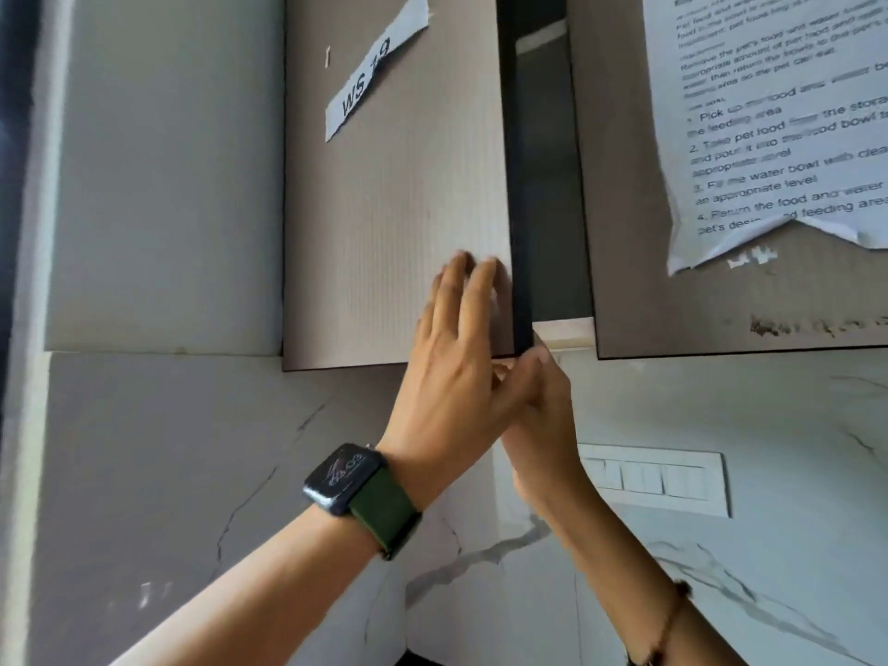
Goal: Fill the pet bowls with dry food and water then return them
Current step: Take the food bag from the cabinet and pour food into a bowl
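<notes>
The left hand [456, 358], with a watch [353, 487] on its wrist, lies flat with straight fingers against the front of the left cupboard door [394, 199], near its lower right corner. The right hand [538, 391] reaches under that corner, fingers curled round the door's bottom edge. The door stands slightly ajar. A printed instruction sheet [778, 127] is stuck on the right door [624, 262]. No pet bowls are in view.

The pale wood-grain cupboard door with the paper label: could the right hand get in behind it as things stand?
Probably yes. The pale wood-grain cupboard door stands ajar, showing a dark gap. The right hand grips its lower corner, and nothing visibly blocks the opening.
</notes>
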A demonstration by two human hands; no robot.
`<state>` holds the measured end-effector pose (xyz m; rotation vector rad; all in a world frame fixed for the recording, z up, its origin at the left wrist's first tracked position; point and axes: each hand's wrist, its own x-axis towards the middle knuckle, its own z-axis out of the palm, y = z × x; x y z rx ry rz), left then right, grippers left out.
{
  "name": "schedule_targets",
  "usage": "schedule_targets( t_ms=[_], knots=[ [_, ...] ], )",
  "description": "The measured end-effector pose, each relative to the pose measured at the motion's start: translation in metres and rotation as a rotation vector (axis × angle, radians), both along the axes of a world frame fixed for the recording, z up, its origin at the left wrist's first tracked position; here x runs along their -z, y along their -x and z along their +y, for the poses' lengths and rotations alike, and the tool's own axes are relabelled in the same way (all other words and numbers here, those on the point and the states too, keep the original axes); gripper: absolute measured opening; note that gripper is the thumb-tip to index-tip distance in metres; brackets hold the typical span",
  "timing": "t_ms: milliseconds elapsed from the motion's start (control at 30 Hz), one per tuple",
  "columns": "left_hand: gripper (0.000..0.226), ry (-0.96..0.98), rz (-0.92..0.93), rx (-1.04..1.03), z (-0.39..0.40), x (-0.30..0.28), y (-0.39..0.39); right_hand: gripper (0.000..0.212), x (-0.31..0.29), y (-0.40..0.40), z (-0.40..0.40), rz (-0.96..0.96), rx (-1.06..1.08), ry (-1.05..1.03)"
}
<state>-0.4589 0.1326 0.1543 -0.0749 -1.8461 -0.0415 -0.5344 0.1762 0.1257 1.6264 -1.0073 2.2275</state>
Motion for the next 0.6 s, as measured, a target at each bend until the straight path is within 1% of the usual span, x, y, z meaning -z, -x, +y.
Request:
schedule_targets(
  t_ms=[67, 100, 133, 167, 200, 267, 367, 467, 533, 600],
  knots=[
    [0.076, 0.011, 0.161, 0.017, -0.012, 0.003, -0.018, 0.019, -0.003, -0.017, -0.009, 0.153, 0.087, 0.01],
    [0.075, 0.012, 0.225, 0.014, -0.018, 0.005, -0.029, 0.019, -0.004, -0.025, -0.016, 0.205, 0.106, 0.026],
    [0.073, 0.018, 0.271, 0.009, -0.022, 0.006, -0.039, 0.019, -0.005, -0.032, -0.022, 0.242, 0.109, 0.046],
    [0.07, 0.028, 0.304, -0.007, -0.026, 0.008, -0.051, 0.014, -0.005, -0.04, -0.03, 0.28, 0.094, 0.073],
    [0.067, 0.04, 0.33, -0.03, -0.029, 0.01, -0.062, 0.009, -0.005, -0.049, -0.036, 0.306, 0.071, 0.102],
    [0.063, 0.074, 0.36, -0.082, -0.036, 0.014, -0.084, 0.012, -0.005, -0.064, -0.05, 0.323, 0.036, 0.164],
    [0.064, 0.085, 0.353, -0.101, -0.046, 0.015, -0.114, 0.003, -0.005, -0.08, -0.07, 0.335, 0.006, 0.252],
    [0.059, 0.097, 0.382, -0.138, -0.054, 0.017, -0.142, 0.017, -0.003, -0.095, -0.091, 0.359, 0.019, 0.297],
    [0.053, 0.129, 0.439, -0.244, -0.06, 0.02, -0.16, 0.023, 0.001, -0.107, -0.104, 0.366, 0.033, 0.32],
    [0.047, 0.135, 0.497, -0.339, -0.066, 0.022, -0.176, 0.027, 0.006, -0.121, -0.118, 0.399, 0.094, 0.348]
  ],
)
